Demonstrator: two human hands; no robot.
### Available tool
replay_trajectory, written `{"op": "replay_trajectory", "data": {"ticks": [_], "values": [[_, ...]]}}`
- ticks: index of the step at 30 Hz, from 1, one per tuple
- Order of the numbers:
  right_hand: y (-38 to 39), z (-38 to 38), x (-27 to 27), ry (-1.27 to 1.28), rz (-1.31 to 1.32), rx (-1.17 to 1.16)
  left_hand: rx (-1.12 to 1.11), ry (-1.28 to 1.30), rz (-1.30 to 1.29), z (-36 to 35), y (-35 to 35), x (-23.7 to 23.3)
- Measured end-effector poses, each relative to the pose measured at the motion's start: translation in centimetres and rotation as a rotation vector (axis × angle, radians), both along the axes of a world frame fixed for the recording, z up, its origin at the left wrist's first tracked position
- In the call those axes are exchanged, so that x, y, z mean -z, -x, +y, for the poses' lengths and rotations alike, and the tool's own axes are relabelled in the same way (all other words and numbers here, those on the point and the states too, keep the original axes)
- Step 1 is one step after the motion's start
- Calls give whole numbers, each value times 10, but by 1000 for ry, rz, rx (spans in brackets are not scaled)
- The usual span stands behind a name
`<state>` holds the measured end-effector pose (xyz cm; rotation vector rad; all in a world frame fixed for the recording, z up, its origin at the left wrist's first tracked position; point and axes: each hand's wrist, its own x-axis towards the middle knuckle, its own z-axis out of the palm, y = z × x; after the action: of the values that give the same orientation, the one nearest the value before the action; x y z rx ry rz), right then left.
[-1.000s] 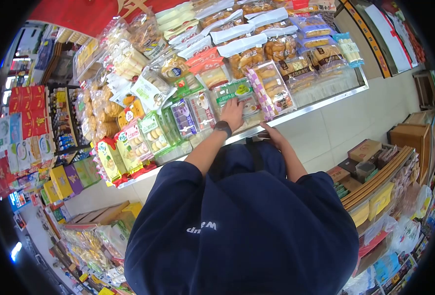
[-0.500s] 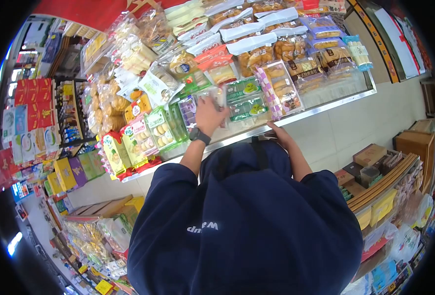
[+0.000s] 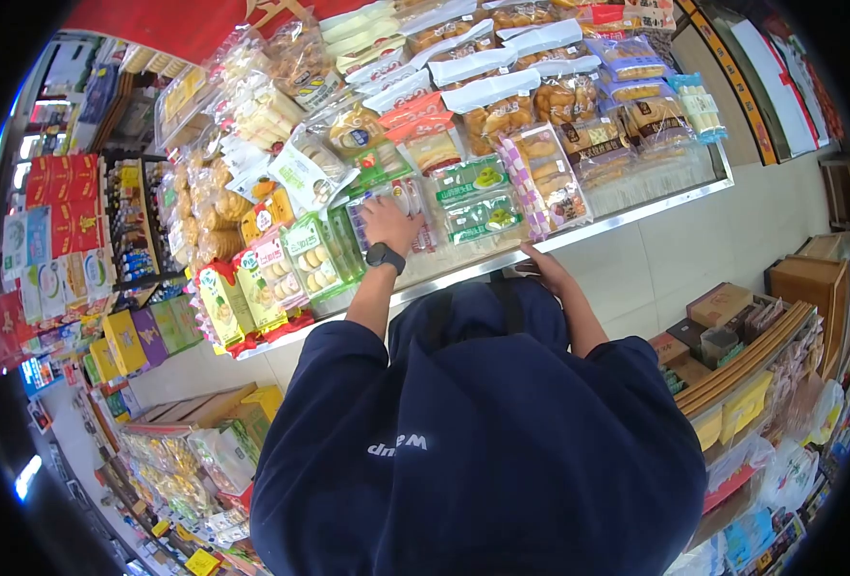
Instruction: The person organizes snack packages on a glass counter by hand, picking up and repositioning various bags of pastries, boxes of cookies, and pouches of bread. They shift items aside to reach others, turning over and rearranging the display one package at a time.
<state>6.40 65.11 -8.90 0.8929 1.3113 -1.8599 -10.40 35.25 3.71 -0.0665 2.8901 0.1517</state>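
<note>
My left hand, with a black watch on the wrist, reaches up to the sloping display shelf. Its fingers curl over a clear snack pack with a purple and pink label. Right beside that pack lie two green-labelled cake packs. Packs of round biscuits stand just left of the hand. My right hand rests low on the shelf's metal front edge; something dark lies under its fingers, and what it is cannot be made out. My navy top fills the lower part of the view.
Bagged breads and pastries cover the upper shelf. Red and yellow boxes stand at its left end. Cardboard boxes and a low wooden rack stand at the right, a yellow crate and bagged snacks at lower left. Tiled floor lies between.
My left hand slid left along the shelf, from the green-labelled packs to the clear pack with the purple and pink label. My right hand stayed at the shelf edge.
</note>
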Motion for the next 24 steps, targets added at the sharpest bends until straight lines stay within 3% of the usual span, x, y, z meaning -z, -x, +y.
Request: {"op": "replay_trajectory", "data": {"ticks": [2, 5, 9, 17, 24], "values": [[1, 0, -11, -4, 11, -7, 161, 5, 104, 13, -2, -10], [3, -1, -17, -21, -11, -21, 557, -275, 311, 37, 9, 8], [-2, 0, -2, -4, -7, 11, 995, -254, 335, 69, 33, 36], [-4, -9, -9, -41, -16, 110, 1018, -105, 61, 86, 66, 64], [-1, -9, -22, -8, -9, 96, 882, -297, 38, 73, 50, 11]]}}
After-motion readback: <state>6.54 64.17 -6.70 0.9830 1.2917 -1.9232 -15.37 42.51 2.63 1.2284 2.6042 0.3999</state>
